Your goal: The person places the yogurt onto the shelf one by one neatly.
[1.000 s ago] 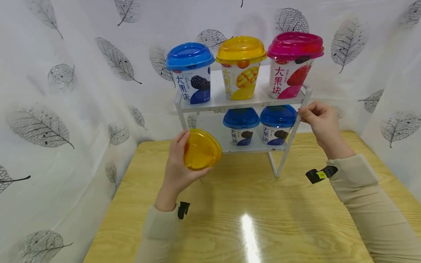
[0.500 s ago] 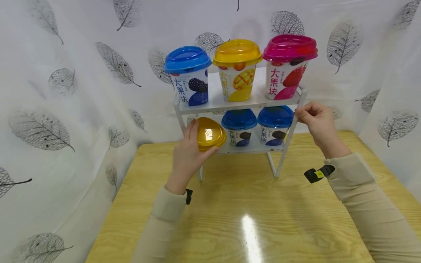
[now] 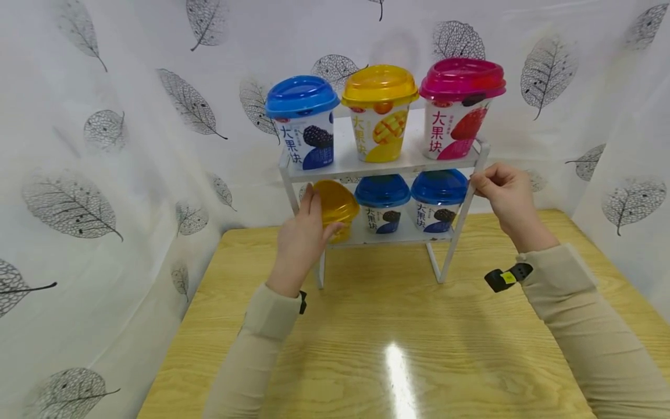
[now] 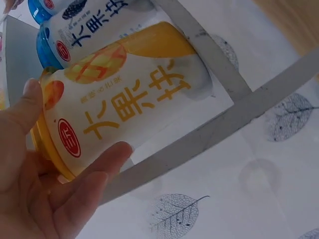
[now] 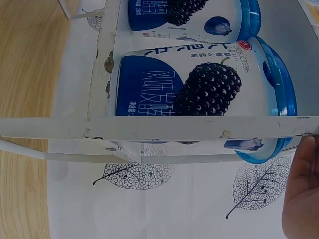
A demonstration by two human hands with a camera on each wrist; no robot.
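My left hand (image 3: 299, 247) holds a yellow-lidded yogurt cup (image 3: 336, 201) at the left end of the white rack's (image 3: 377, 170) lower shelf. Seen from the left wrist, my thumb and fingers lie on either side of the cup (image 4: 124, 99) near its lid; its base is inside the rack's side frame. To its right on that shelf stand two blue-lidded yogurt cups (image 3: 382, 203). My right hand (image 3: 508, 195) pinches the rack's right upright near the top shelf. In the right wrist view, the upright (image 5: 164, 128) crosses in front of a blue-lidded cup (image 5: 209, 84).
Along the top shelf stand a blue-lidded cup (image 3: 306, 125), another yellow-lidded cup (image 3: 380, 116) and a pink-lidded cup (image 3: 460, 110). The rack stands on a wooden table (image 3: 366, 326). White leaf-patterned sheeting (image 3: 141, 174) rises behind and at the sides.
My left hand has moved up, right and inward, bringing the yellow-lidded cup from in front of the rack onto the lower shelf's left end and tipping it more upright. My right hand stays on the upright.
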